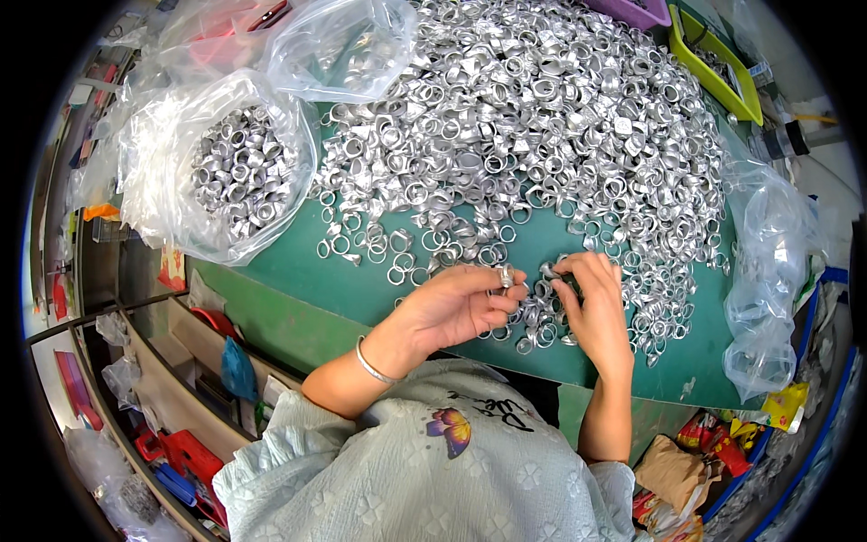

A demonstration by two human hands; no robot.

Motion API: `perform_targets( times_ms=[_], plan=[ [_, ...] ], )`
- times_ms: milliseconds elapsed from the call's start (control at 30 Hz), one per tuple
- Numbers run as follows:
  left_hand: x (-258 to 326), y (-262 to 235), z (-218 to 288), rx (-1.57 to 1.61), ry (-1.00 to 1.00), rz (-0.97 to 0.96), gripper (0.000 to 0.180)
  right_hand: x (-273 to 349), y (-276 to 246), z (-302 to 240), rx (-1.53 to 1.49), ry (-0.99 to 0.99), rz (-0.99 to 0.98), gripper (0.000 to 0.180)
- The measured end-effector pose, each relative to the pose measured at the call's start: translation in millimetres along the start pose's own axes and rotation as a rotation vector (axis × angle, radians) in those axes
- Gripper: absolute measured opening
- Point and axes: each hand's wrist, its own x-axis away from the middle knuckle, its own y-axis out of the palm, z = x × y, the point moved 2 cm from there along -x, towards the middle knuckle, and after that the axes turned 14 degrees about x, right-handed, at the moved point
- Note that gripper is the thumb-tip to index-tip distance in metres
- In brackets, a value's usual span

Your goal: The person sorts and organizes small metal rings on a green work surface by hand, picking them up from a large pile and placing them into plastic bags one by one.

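A broad heap of silver metal rings (542, 108) covers much of the green tabletop (307, 271). My left hand (461, 303), palm turned up, pinches a silver ring (507, 275) between thumb and fingertips. Just to its right, my right hand (591, 303) reaches down over the near edge of the heap. Its thumb and index finger close on another silver ring (548, 270). Below and between both hands lie more loose rings (540, 330). At the left, an open clear plastic bag (293, 194) holds many similar rings.
Behind that bag lies another clear bag (312, 54). A yellow-green bin (713, 77) and a purple bin (637, 11) stand at the far right. Crumpled clear plastic (763, 280) hangs by the right table edge. Open drawers (194, 348) are at the lower left.
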Motion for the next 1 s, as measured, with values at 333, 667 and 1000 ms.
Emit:
perform_targets(
  times_ms=[333,667,1000],
  plan=[
    [3,-2,-13,-0.098,-0.073,-0.048,0.02,1,-5,-30,-0.655,0.037,-0.091,0.036],
    [7,-3,-23,-0.091,-0.071,-0.102,0.017,14,-6,-41,-0.517,-0.032,0.159,0.031],
    [6,-20,-33,-0.149,0.165,0.113,0.028,15,4,-43,-0.267,-0.057,0.051,0.023]
  ],
)
